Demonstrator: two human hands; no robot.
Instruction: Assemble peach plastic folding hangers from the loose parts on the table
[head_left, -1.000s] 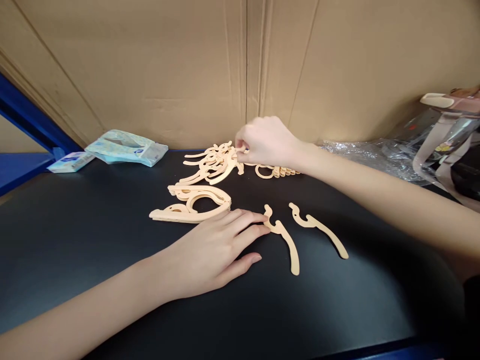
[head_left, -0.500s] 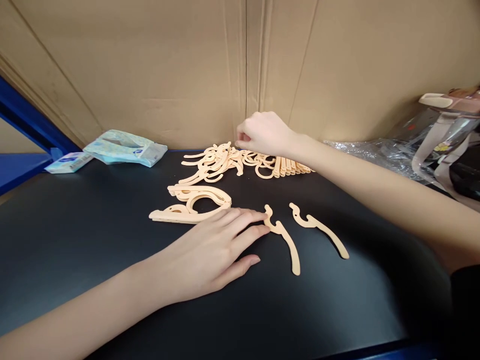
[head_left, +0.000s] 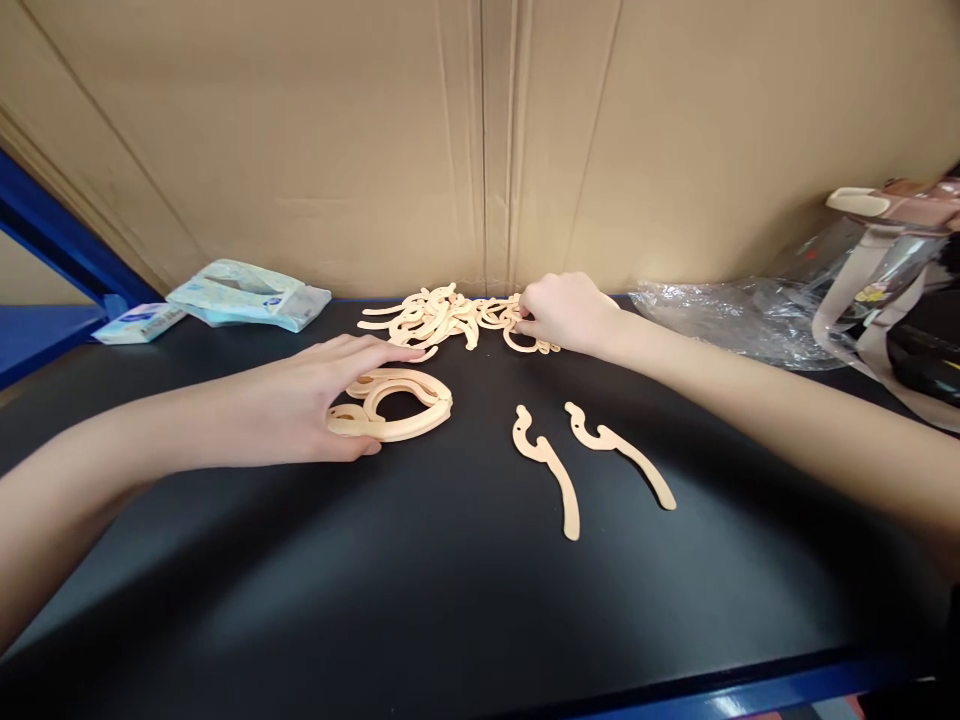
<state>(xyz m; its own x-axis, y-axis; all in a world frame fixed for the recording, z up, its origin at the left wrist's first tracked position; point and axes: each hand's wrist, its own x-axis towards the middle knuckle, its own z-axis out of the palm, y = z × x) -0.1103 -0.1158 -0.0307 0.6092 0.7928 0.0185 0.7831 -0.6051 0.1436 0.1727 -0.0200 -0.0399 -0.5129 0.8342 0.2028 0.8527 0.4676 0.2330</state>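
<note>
My left hand (head_left: 281,402) is spread around the left end of a stack of folded hangers (head_left: 420,425), thumb along the near side and fingers over the far side; its palm hides that end. At the back, my right hand (head_left: 571,315) reaches into the hook-shaped pieces (head_left: 491,314), its fingers curled down among them; whatever lies between the fingertips is hidden. Two curved beige hanger arms (head_left: 551,470) (head_left: 626,455) lie apart from each other on the black table, right of the stack. A tangled pile of similar hanger arms (head_left: 435,315) lies behind the stack.
Two light-blue tissue packs (head_left: 247,295) (head_left: 139,323) lie at the back left. Crumpled clear plastic (head_left: 720,315) and a strapped transparent bag (head_left: 874,265) sit at the right. A cardboard wall (head_left: 337,150) closes off the back; a blue frame edge (head_left: 720,695) runs along the front.
My left hand has left the nearer loose hanger arm and moved left to the folded stack. My right hand has come down from above the pile and slightly right, into the hook-shaped pieces.
</note>
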